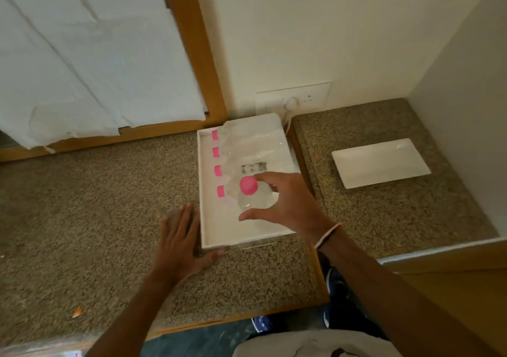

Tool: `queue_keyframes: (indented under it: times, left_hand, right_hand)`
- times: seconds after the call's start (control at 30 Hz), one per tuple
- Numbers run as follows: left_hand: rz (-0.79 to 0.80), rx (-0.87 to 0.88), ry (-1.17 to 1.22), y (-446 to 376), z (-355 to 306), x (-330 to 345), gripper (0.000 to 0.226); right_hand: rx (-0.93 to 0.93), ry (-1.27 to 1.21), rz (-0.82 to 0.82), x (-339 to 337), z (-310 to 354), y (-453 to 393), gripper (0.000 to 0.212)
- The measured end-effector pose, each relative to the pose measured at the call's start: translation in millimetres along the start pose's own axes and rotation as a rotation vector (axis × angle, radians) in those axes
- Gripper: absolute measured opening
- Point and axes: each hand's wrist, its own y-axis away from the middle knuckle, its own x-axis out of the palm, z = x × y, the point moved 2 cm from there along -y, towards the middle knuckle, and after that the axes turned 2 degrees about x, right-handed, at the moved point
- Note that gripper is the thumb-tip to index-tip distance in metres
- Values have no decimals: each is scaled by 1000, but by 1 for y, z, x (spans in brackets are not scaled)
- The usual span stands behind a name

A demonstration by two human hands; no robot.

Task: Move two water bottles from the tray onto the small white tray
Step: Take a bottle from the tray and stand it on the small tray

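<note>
The right hand (288,205) curled its grip around an upright water bottle (253,196) at the tray's (205,192) near end, fingers not visibly clamped. The left hand (178,238) lay flat, fingers spread, beside the tray, probably steadying it. The small white tray (381,163) waited bare, well right of the tray.

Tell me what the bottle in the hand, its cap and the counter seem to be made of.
Bottle: likely thin clear plastic, glossy; the tray shows through it.
Cap: opaque pink plastic, smooth, by its look.
Counter: speckled brown and grey, like granite or a stone-look laminate; I cannot tell which.
</note>
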Motion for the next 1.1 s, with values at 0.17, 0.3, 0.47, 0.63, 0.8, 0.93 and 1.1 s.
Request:
queue_keyframes:
  times: [0.17,0.3,0.47,0.63,0.8,0.93,1.1]
  left_hand:
    - [-32,-135,0,-13,-15,-32,122]
    - [-68,-122,19,-40,-53,-68,123]
    - [-147,-6,44,-88,-136,-89,118]
    - [-240,81,21,-132,-212,-86,110]
    - [-214,117,69,-170,-282,-65,111]
    - [-181,70,143,-185,-325,-34,109]
    - [-119,-34,174,-191,-336,4,115]
  right_hand:
    - [4,-177,-119,-37,-12,-1,71]
    - [19,-216,-164,-79,-28,-4,70]
    - [-10,-225,-213,-146,-59,-1,64]
    - [-23,-124,-200,-204,-98,-2,64]
    - [40,-103,-206,-241,-149,0,64]
    - [41,-109,-182,-253,-179,-9,59]
    - [54,-122,-140,-249,-204,-19,64]
